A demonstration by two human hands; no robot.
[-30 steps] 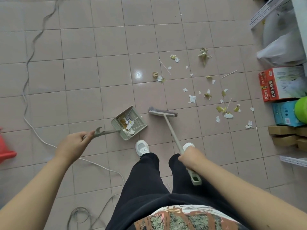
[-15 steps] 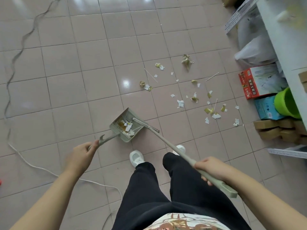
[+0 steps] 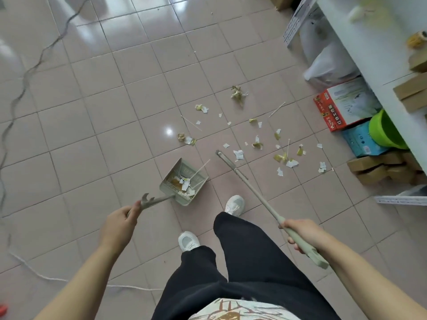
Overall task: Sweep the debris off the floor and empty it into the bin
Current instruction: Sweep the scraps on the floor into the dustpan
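Left hand (image 3: pixel 119 224) closed around the end of the dustpan (image 3: pixel 184 182) handle. Pan sits on the tiled floor (image 3: pixel 97 116) just beyond the person's feet, mouth toward the far right. It holds paper scraps, yellowish bits and a thin white stick that juts over its far rim.

Right hand (image 3: pixel 302 234) closed around the grip of the broom (image 3: pixel 258 196), near its upper end. Shaft slants away to the far left; broom head (image 3: pixel 223 155) lies just right of the pan, apart from it, at the near edge of the debris (image 3: pixel 256 135).

Debris is scattered over several tiles, far and right of the pan: white paper bits, crumpled yellow-green wrappers, a few thin sticks. Most of it is unswept.

Right edge: red box (image 3: pixel 339 107), blue box (image 3: pixel 360 140), green tub (image 3: pixel 384 130), brown cartons, white shelf. Left: cable (image 3: pixel 30 70) winding across the floor.
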